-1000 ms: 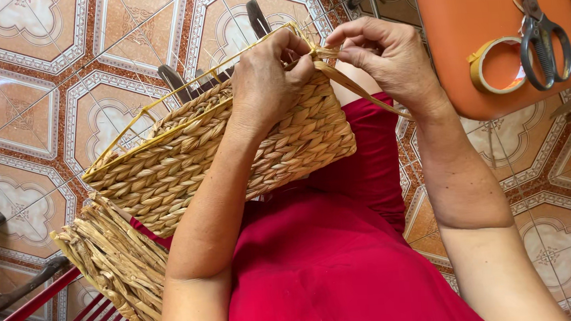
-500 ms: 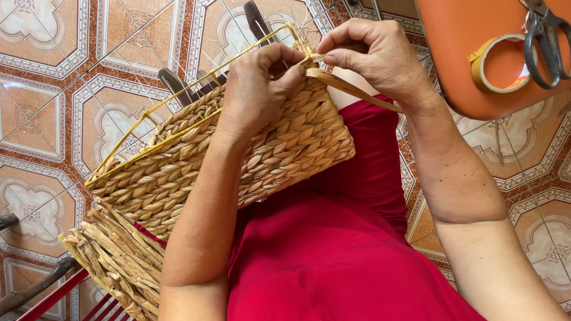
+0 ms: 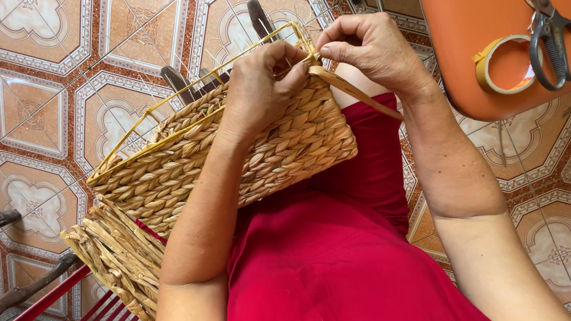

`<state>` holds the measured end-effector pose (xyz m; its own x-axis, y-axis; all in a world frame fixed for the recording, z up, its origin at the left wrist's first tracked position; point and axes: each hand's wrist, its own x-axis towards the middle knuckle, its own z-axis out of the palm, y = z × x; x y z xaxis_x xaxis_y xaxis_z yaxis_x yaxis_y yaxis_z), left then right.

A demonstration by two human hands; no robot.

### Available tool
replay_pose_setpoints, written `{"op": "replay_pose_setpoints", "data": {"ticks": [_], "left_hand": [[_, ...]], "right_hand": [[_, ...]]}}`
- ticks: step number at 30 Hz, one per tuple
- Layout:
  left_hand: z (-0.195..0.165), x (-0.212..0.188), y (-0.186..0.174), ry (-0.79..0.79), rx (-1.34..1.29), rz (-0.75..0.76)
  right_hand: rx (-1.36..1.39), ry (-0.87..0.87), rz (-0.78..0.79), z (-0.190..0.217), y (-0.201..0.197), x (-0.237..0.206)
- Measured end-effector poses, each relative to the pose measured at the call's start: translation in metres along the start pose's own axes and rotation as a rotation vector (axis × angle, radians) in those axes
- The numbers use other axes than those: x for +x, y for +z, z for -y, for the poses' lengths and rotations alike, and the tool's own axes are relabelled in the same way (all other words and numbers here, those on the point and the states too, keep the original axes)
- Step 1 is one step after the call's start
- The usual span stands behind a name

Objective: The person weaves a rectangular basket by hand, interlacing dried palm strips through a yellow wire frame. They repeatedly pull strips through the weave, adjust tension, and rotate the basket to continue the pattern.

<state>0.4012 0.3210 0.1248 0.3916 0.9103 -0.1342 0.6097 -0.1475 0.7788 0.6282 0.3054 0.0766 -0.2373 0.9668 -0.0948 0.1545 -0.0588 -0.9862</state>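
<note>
The woven basket [image 3: 232, 160] lies tilted across the red-clad lap, its inside hidden from here; the left hand [image 3: 261, 89] is curled over its far rim, fingers closed on the weave; the right hand [image 3: 371, 49] pinches a flat straw strand [image 3: 361, 96] at the yellow wire frame [image 3: 182, 94]; scissors [image 3: 552, 32] and a tape roll [image 3: 504, 64] sit on the orange stool [image 3: 474, 10], cut off at the right.

- Lap in red cloth [image 3: 332, 270] carries the woven basket [image 3: 232, 157], which lies tilted across it.
- Orange stool top [image 3: 489, 29], upper right: roll of tape [image 3: 505, 65] lying flat, scissors [image 3: 551, 28] just beside it, handle loops near the roll.
- Patterned tile floor [image 3: 44, 102] beneath; dark sandals [image 3: 181, 81] on it, partly hidden by the basket.
</note>
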Motion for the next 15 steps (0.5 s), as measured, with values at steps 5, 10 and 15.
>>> {"op": "replay_pose_setpoints", "data": {"ticks": [5, 10, 15], "left_hand": [[0.0, 0.002, -0.006, -0.1, 0.004, 0.086], [0.001, -0.001, -0.006, -0.148, -0.091, 0.146], [-0.001, -0.007, -0.01, -0.171, -0.093, 0.136]], "right_hand": [[0.11, 0.0, -0.177, -0.009, -0.003, -0.011], [0.012, -0.006, -0.164, -0.015, 0.007, -0.025], [-0.022, -0.06, -0.136, -0.016, 0.005, -0.019]]}}
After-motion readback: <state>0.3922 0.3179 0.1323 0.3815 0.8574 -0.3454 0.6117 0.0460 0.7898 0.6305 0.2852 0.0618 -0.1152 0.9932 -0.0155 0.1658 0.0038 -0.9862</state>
